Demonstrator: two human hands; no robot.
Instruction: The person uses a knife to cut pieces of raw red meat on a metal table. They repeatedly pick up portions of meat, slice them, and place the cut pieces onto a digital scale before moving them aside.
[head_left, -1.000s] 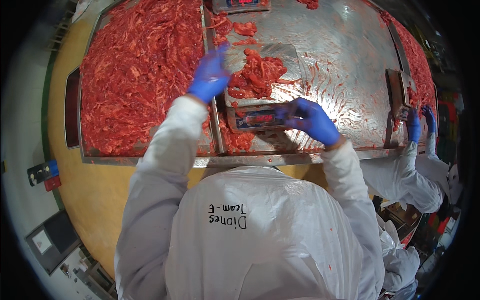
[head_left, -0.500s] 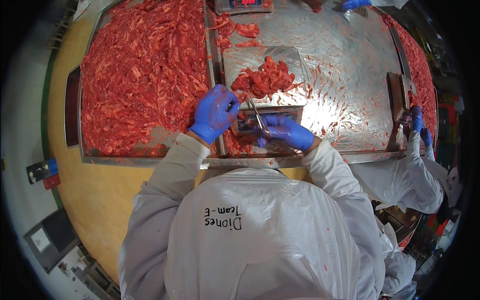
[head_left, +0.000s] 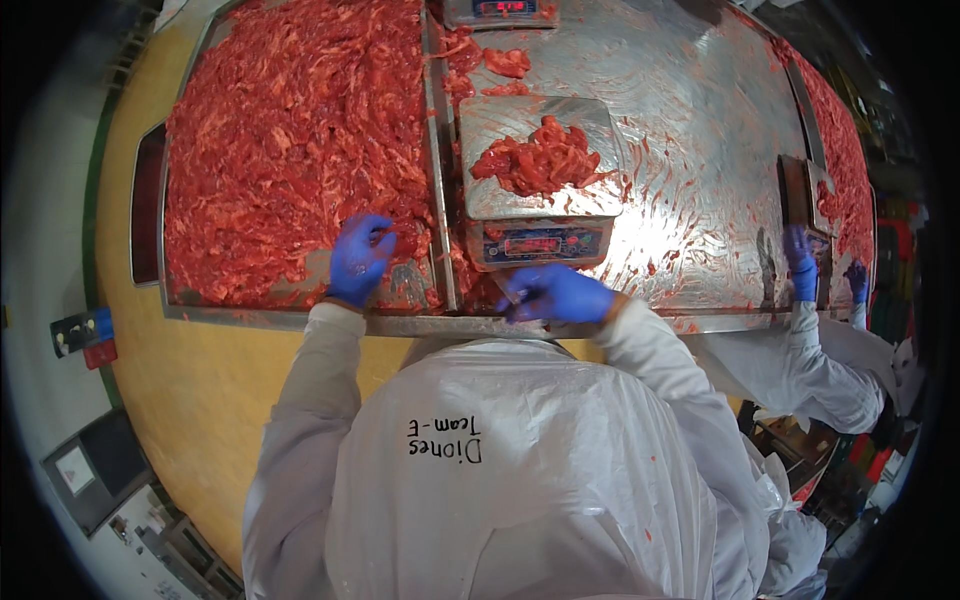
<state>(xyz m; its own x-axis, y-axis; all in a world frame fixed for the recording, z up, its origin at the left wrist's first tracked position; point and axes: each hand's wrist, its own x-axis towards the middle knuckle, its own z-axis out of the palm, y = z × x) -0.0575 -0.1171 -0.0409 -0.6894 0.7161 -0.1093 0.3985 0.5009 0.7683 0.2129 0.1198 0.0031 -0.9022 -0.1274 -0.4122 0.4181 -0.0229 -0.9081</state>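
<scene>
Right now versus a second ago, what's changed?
Left hand moved left and nearer the person, from beside the near scale to the large meat bed. Right hand drew back from the display, uncovering it; its grip is blurred. The meat pile looks rearranged. Near scale stayed put.

A broad, uneven bed of moist, raw red meat strips (head_left: 300,130), streaked with paler fat, covers most of the left section of the steel surface (head_left: 690,110), thinning to smeared metal near its close edge. To its right, 1 squat, rectangular weighing scale (head_left: 545,206) with a silvery metal platform and a red-lit display in its blue front panel sits flat, bearing 1 loose, glossy heap of red meat pieces (head_left: 540,160) mid-platform. A slim grey metal tool (head_left: 507,284), blurred and mostly hidden, is in the right hand (head_left: 560,294).
</scene>
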